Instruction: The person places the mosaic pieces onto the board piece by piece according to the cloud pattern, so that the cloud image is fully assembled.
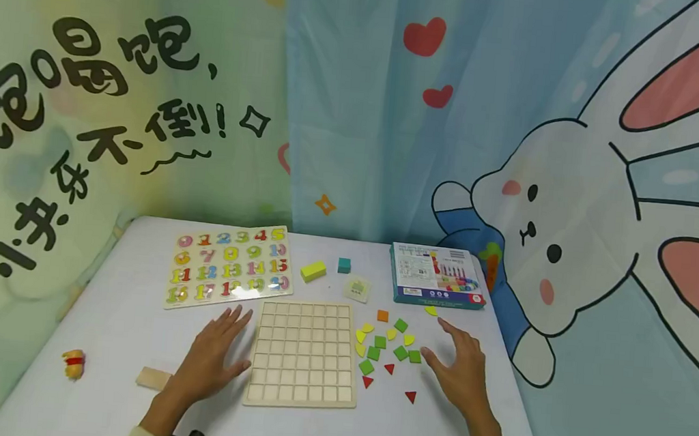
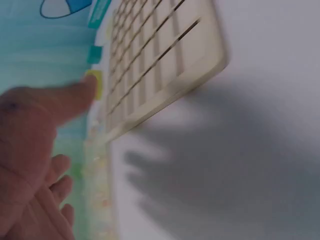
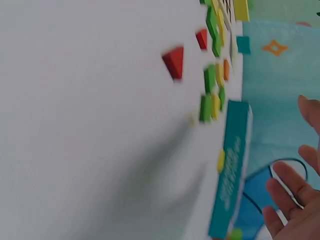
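A wooden grid board (image 1: pixel 300 404) with square compartments lies in the middle of the white table. Beside its left edge hovers my left hand (image 1: pixel 209 354), fingers spread and holding nothing; its thumb points at the board, and its shadow falls on the table in the left wrist view. To the board's right are scattered green squares (image 1: pixel 400 353), yellow rounded pieces (image 1: pixel 409 340), red triangles (image 1: pixel 411 397) and one orange square (image 1: pixel 383 315). My right hand (image 1: pixel 459 370) is over the right side of these pieces, fingers loosely bent and apart, with nothing in it.
Behind the board lie a number puzzle board (image 1: pixel 216 283), a yellow block (image 1: pixel 313 271), a teal cube (image 1: pixel 344 265) and a small pale square (image 1: pixel 357 289). A boxed set (image 1: pixel 437 280) is at back right. A wooden strip (image 1: pixel 153 378) and a bear figurine (image 1: pixel 73 365) lie left.
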Available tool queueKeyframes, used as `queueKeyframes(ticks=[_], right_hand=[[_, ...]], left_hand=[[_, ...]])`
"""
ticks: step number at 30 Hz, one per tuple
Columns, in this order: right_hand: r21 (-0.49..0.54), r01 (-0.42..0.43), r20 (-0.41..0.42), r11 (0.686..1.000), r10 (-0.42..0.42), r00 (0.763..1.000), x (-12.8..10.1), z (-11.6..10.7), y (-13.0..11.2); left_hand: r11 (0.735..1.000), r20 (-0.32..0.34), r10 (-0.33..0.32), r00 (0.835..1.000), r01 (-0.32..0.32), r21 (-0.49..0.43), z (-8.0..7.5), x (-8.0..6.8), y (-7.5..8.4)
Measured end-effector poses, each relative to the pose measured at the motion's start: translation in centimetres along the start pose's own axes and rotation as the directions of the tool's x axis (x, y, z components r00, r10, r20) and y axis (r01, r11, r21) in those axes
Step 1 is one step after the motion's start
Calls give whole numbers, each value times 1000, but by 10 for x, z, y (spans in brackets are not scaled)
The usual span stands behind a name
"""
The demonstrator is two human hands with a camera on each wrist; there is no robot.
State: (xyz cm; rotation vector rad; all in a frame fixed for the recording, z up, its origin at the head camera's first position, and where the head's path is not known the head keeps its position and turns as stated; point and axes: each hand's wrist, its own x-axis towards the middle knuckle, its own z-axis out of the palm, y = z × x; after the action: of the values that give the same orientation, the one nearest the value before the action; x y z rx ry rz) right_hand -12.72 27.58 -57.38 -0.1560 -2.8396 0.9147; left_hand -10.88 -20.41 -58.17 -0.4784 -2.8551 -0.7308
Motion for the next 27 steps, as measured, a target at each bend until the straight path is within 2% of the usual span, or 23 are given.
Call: queueKeyframes(ticks=[4,8,14,17,19,22,27], right_hand=[[111,-19,60,994,12,998,12,27,-11],[147,-25,112,989,8,994,28,50,-21],[135,-21,158,991,-1,987,56,75,-33],[79,2,159,997,-14,987,68,84,-38],[35,24,152,999,-29,988,75,88,-41],[-21,59,134,998,-55,989,83,93,-45],[-42,38,154,998,-31,988,88,96,-55]], left_hand=[[991,57,-51,997,57,-118,23,-6,0],[973,112,-110,988,130,-189,38,-9,0],[950,166,-185,969,219,-221,44,-8,1],[933,196,-217,956,262,-246,44,-8,2],[924,202,-230,952,278,-262,45,-9,2],[918,183,-229,956,274,-285,46,-11,3],[911,139,-233,963,266,-315,47,-12,4]])
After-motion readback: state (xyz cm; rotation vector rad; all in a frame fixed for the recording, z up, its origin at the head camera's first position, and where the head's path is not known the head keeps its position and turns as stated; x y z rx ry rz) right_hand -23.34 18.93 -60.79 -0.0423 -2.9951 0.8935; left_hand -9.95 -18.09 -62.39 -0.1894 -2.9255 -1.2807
